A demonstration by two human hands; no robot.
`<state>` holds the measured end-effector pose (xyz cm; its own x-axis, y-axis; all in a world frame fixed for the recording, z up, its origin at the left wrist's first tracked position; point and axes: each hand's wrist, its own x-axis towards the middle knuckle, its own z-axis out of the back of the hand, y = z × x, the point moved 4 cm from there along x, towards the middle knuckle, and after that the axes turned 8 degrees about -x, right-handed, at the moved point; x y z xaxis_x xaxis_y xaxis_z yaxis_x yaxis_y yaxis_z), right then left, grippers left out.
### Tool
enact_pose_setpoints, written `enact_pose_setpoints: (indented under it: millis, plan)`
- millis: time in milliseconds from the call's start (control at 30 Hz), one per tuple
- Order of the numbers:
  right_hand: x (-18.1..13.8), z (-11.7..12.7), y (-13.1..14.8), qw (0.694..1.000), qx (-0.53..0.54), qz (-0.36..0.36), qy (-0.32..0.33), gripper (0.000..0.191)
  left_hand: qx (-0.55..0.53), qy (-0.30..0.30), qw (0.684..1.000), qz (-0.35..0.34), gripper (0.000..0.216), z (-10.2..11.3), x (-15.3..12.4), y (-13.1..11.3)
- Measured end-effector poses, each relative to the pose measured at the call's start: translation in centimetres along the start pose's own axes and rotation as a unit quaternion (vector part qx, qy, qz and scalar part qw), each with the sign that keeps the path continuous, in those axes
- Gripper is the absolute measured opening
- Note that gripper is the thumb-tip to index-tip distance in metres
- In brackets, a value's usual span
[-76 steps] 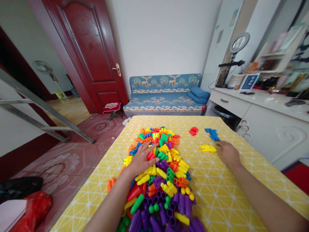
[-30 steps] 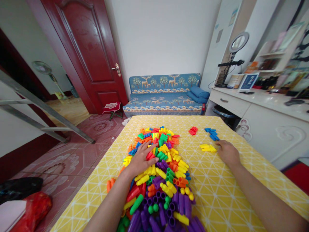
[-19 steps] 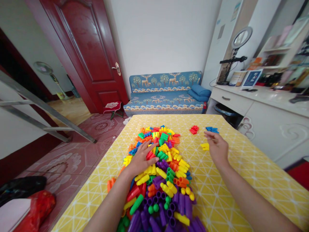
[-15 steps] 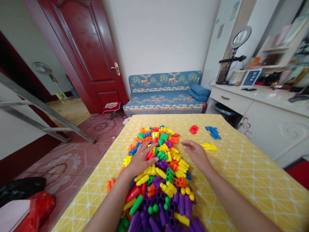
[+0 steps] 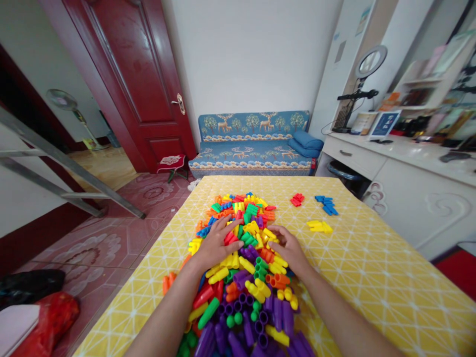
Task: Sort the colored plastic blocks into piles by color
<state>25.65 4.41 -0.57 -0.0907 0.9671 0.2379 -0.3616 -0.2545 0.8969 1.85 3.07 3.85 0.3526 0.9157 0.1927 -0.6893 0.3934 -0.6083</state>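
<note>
A heap of plastic bullet-shaped building pieces in several colours, with purple tubes (image 5: 243,300) at its near end, covers the middle of the table. My left hand (image 5: 219,243) lies over the heap's left side, fingers spread, beside red and green pieces (image 5: 248,239). At the right edge of the heap is my right hand (image 5: 292,250), its thumb and fingers curved but apart near yellow pieces (image 5: 270,235). I see no piece clearly gripped. Apart from the heap, to the right, lie small groups of red pieces (image 5: 297,200), blue pieces (image 5: 327,205) and yellow pieces (image 5: 320,226).
The table (image 5: 357,277) has a yellow cloth with white lines. Beyond its far edge stands a blue patterned sofa (image 5: 256,144). A white dresser (image 5: 412,193) is on the right; a metal ladder (image 5: 85,173) leans at the left near a red door (image 5: 130,74).
My right hand has moved left and slightly down, from beside the loose yellow pieces to the heap's right edge. The left hand stays nearly in place.
</note>
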Motion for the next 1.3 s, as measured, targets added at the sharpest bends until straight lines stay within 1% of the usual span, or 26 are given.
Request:
enact_pose_setpoints:
  millis: [67,233,400,533,600,667,733,767,833,867,900,933,1000,1067,1100,1133,1200,1300]
  plan:
    - [-0.2,-0.1,0.2,1.000,0.024,-0.006,0.007,0.042,0.000,-0.001,1.000,0.001,0.064,0.0,0.0,0.0]
    - [-0.4,-0.4,0.2,0.999,0.026,0.000,0.035,0.042,-0.003,0.007,1.000,0.007,0.064,0.1,0.0,-0.2]
    - [-0.4,-0.1,-0.5,0.999,0.051,0.000,0.011,0.035,-0.004,0.008,1.000,0.010,0.063,0.1,0.0,-0.4]
    - [-0.7,0.1,0.1,0.997,0.076,-0.017,-0.024,0.040,-0.001,0.005,1.000,0.006,0.063,0.0,0.0,-0.2]
    - [-0.5,0.7,0.5,0.997,0.058,-0.012,-0.051,0.040,-0.003,0.003,1.000,0.001,0.063,0.0,0.0,-0.1]
    - [-0.1,2.4,0.6,0.995,0.009,-0.002,-0.101,0.038,-0.003,0.003,1.000,0.000,0.063,-0.1,0.0,0.0]
    - [0.4,5.3,0.1,0.981,-0.053,0.009,-0.189,0.038,-0.002,0.003,1.000,0.001,0.064,-0.1,0.0,0.1]
    - [0.5,7.1,-0.5,0.967,-0.083,0.011,-0.242,0.038,-0.002,0.003,1.000,0.000,0.063,-0.1,0.0,0.1]
    - [0.4,11.0,-2.2,0.928,-0.141,0.001,-0.345,0.040,-0.004,0.003,1.000,-0.002,0.064,-0.1,0.0,0.0]
    - [0.2,12.8,-3.2,0.907,-0.174,-0.015,-0.384,0.040,-0.005,0.002,1.000,-0.002,0.063,0.0,0.0,0.0]
    - [-0.1,14.5,-4.2,0.887,-0.209,-0.042,-0.410,0.039,-0.006,0.002,1.000,-0.002,0.063,0.0,0.0,0.0]
    - [-0.3,16.0,-5.4,0.869,-0.247,-0.083,-0.421,0.038,-0.006,0.002,1.000,-0.001,0.063,0.0,0.0,0.0]
    - [-0.8,18.0,-7.3,0.840,-0.311,-0.163,-0.413,0.036,-0.006,0.003,1.000,0.000,0.063,0.0,0.0,0.0]
    - [-0.9,18.9,-8.7,0.826,-0.349,-0.209,-0.390,0.034,-0.003,0.003,1.000,-0.001,0.063,0.0,0.0,0.1]
    - [-0.9,19.0,-9.1,0.825,-0.356,-0.213,-0.384,0.033,-0.003,0.002,1.000,-0.002,0.063,-0.1,0.0,0.1]
    - [-0.7,18.9,-9.5,0.831,-0.349,-0.204,-0.381,0.032,-0.004,0.002,1.000,-0.003,0.063,-0.1,0.0,0.1]
    - [-0.3,18.5,-10.0,0.855,-0.309,-0.168,-0.381,0.031,-0.008,0.003,1.000,-0.003,0.063,-0.1,0.0,0.0]
    - [0.3,18.0,-10.8,0.882,-0.249,-0.115,-0.382,0.035,-0.011,0.005,1.000,-0.001,0.063,-0.1,0.0,0.0]
